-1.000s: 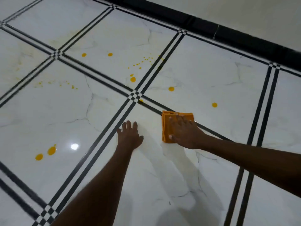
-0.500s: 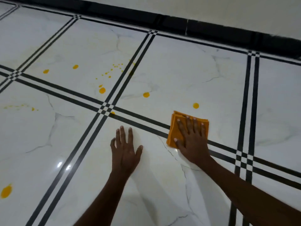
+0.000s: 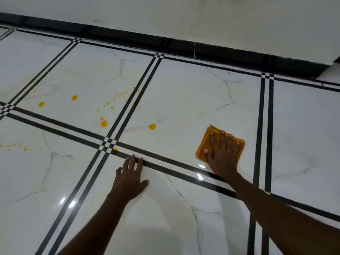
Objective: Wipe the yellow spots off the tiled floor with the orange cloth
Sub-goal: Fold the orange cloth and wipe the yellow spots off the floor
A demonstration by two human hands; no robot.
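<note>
Both forearms run out of the bottom edge, so nothing of the person above the elbows shows. The right hand (image 3: 223, 153) lies flat, fingers spread wide, palm pressing down on the orange cloth (image 3: 206, 144); it grips nothing, only pins the cloth to the floor. Most of the cloth hides under that hand, and whatever floor lies beneath it cannot be seen. The cloth is folded into a soft, layered square, its far corner showing stacked edges.

The left hand (image 3: 129, 178) is open too, fingers splayed, planted bare on the tiled floor (image 3: 184, 100) with its fingertips touching a black stripe. It holds nothing.

The tiles are glossy white with faint grey marble veins, divided by paired black lines that meet in small checkered crossings. Bright glints of light sit on the polish near both arms. A black skirting (image 3: 128, 36) runs along the pale wall behind.

Well left of the cloth, a round yellow spot (image 3: 152, 127) sits on the same tile. Across the double stripe lie a larger yellow drop (image 3: 104, 123) and a spray of tiny flecks (image 3: 117, 97), too small to count. Faint yellow smudges at the far left edge are blurred and partly cut off.
</note>
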